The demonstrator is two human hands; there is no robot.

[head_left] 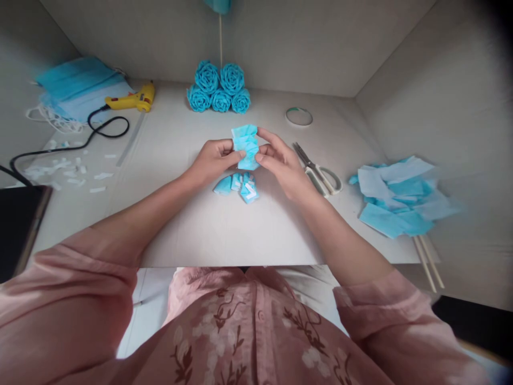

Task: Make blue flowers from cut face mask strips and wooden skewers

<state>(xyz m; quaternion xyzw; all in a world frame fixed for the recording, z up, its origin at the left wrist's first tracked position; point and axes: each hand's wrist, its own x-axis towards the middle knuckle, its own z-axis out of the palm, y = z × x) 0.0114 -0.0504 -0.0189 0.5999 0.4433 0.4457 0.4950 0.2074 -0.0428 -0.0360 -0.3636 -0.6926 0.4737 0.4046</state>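
Five rolled blue roses [220, 100] are seen stacked in two rows at the upper middle of the frame, and these can be judged finished. Behind them a thin upright stick [220, 40] is shown, topped by a blue piece [218, 5] that is cut off by the frame's top edge. At the centre, a blue strip [245, 141] is held above the table [236, 235]; it is creased in crosswise folds and unrolled, so the work on it appears only partly done. Just below it, several small folded blue pieces [243, 187] are laid, some with white strips on them. Whole masks [84, 77] are left piled at the upper left, beside a yellow glue gun [134, 100], and loose cut sheets [401, 192] are heaped at the right.

The strip's left edge is pinched by the left hand [218, 156], thumb in front and fingers curled behind. Its right edge is gripped by the right hand [280, 160], with the thumb low and a finger stretched to the upper corner. Both grips are narrow.
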